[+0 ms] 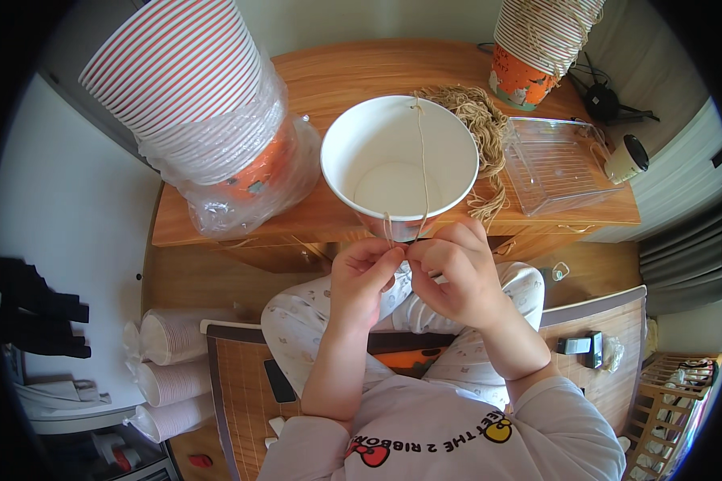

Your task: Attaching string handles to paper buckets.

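Observation:
A large white-lined paper bucket (361,144) stands upright at the table's near edge. A thin tan cord (424,164) is fixed at its far rim and runs across the mouth to the near rim. Just below that near rim, my left hand (359,280) is closed in a pinch on the cord, near a small loop that rises at the rim. Right beside it, fingertips almost meeting, my right hand (460,268) pinches the cord too. The fingers partly hide the cord's end. A bundle of the same cord (477,120) lies right of the bucket.
Nested buckets in clear plastic (176,80) rise at the left; corded buckets (529,64) stack far right. A clear plastic tray (553,164) and a dark-lidded cup (627,159) sit right on the wooden table (345,64). Wrapped stacks (172,377) and a phone (279,381) lie lower left.

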A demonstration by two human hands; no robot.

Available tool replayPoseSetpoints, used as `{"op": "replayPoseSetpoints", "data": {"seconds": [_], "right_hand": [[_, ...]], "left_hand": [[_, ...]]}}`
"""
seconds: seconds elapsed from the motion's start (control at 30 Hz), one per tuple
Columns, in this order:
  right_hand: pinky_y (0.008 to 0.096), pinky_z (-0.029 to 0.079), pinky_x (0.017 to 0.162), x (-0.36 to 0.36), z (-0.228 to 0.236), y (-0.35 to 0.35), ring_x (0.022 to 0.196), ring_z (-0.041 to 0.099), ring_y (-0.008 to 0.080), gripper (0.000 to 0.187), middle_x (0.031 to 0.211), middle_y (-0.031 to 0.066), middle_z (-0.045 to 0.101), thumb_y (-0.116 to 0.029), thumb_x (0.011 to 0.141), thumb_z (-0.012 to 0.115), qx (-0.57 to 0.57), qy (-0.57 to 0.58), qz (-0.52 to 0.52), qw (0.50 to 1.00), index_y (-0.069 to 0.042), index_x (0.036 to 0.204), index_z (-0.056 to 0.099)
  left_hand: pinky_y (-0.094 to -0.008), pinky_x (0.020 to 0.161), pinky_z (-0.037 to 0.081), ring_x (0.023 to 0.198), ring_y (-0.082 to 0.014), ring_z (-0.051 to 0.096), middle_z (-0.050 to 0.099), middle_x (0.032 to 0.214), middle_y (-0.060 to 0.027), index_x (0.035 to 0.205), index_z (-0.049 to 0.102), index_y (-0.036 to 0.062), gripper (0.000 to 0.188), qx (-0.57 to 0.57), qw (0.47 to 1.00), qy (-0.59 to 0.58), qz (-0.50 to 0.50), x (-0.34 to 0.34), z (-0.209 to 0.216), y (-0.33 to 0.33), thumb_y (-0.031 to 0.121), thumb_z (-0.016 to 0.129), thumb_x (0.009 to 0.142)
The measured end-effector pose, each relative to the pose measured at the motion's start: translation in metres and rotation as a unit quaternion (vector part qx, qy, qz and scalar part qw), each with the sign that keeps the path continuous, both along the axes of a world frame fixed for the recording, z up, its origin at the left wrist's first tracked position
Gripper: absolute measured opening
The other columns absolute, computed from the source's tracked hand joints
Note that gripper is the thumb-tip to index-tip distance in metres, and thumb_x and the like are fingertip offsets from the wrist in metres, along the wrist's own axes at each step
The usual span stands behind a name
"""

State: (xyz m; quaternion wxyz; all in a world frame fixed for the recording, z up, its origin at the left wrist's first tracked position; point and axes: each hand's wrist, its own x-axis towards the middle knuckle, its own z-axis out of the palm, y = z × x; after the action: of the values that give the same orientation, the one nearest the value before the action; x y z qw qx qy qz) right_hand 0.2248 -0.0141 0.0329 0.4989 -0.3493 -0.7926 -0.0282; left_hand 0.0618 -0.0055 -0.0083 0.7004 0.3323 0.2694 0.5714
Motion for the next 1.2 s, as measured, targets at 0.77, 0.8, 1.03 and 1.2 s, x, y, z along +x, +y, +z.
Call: {"op": "replayPoseSetpoints", "data": {"seconds": [0.77,0.8,1.03,1.2], "right_hand": [[0.0344,0.042,0.071,0.006,0.006,-0.001,0.079,0.059,0.0215,0.040,0.093,-0.0004,0.067,0.002,0.067,0.075,0.013,-0.066,0.015,0.998,-0.012,0.096,0.052],[0.0348,0.042,0.071,0.007,0.008,-0.002,0.077,0.059,0.0234,0.043,0.091,0.0012,0.068,0.007,0.067,0.075,0.009,-0.072,0.023,0.997,-0.011,0.096,0.049],[0.0343,0.043,0.070,0.026,0.018,-0.008,0.083,0.060,0.0218,0.036,0.095,0.0004,0.064,-0.004,0.067,0.072,0.031,-0.103,0.053,0.993,-0.012,0.097,0.053],[0.0351,0.044,0.071,0.042,0.026,-0.011,0.081,0.059,0.0222,0.036,0.093,0.0017,0.063,-0.005,0.068,0.073,0.023,-0.137,0.025,0.990,-0.012,0.097,0.053]], "left_hand": [[-0.0187,0.049,0.033,0.058,-0.0021,0.047,0.065,0.079,0.0007,0.097,0.070,0.0034,0.007,-0.051,0.996,-0.070,-0.033,0.001,0.004,-0.001,0.004,0.070,0.090],[-0.0187,0.049,0.033,0.059,-0.0016,0.045,0.062,0.077,0.0028,0.096,0.070,0.0052,0.005,-0.068,0.993,-0.095,-0.036,0.004,0.003,0.000,0.006,0.070,0.091],[-0.0177,0.045,0.030,0.064,-0.0013,0.041,0.042,0.068,0.0099,0.095,0.064,0.0152,0.009,-0.083,0.990,-0.089,-0.064,0.004,0.021,0.004,0.024,0.068,0.095],[-0.0173,0.047,0.029,0.058,-0.0002,0.038,0.043,0.066,0.0100,0.093,0.067,0.0129,0.007,-0.116,0.983,-0.124,-0.061,0.007,0.027,0.007,0.019,0.066,0.097]]}}
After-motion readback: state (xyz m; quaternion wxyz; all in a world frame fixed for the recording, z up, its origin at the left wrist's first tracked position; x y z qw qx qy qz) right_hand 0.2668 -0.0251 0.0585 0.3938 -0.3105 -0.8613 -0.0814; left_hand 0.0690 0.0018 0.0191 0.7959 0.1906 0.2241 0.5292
